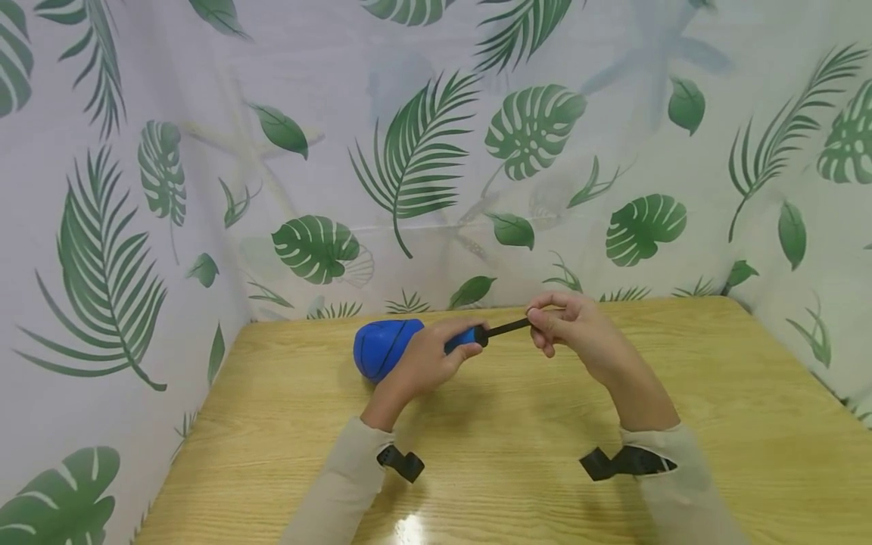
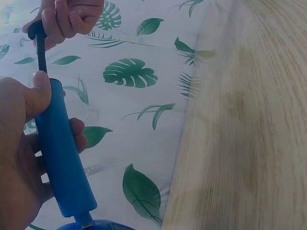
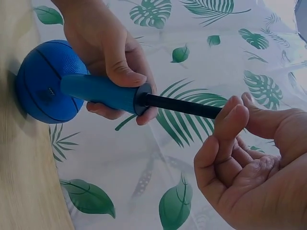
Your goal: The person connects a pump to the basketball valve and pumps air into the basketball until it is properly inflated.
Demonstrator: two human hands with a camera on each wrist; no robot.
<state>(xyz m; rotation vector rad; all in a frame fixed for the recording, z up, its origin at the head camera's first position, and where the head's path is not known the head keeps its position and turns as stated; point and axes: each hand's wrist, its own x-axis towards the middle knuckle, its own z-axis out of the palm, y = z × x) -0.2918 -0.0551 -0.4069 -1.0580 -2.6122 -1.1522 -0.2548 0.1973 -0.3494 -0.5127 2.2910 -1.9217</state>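
A blue ball [image 1: 378,351] with black seam lines sits toward the back left of the table. My left hand [image 1: 428,357] wraps its fingers and thumb around the blue barrel of a small hand pump [image 2: 64,148]. The barrel's narrow tip meets the ball in the left wrist view; how deep any needle goes is hidden. From the barrel's other end a black rod [image 3: 182,105] stands well drawn out. My right hand [image 1: 579,333] pinches the rod's far end between thumb and fingers, partly covering the black knob [image 2: 36,29].
The wood-grain table [image 1: 504,469] runs back to a white cloth [image 1: 450,272] printed with green leaves, which also rises along both sides. A black device [image 1: 402,462] is strapped at the left wrist, another black device [image 1: 627,461] at the right.
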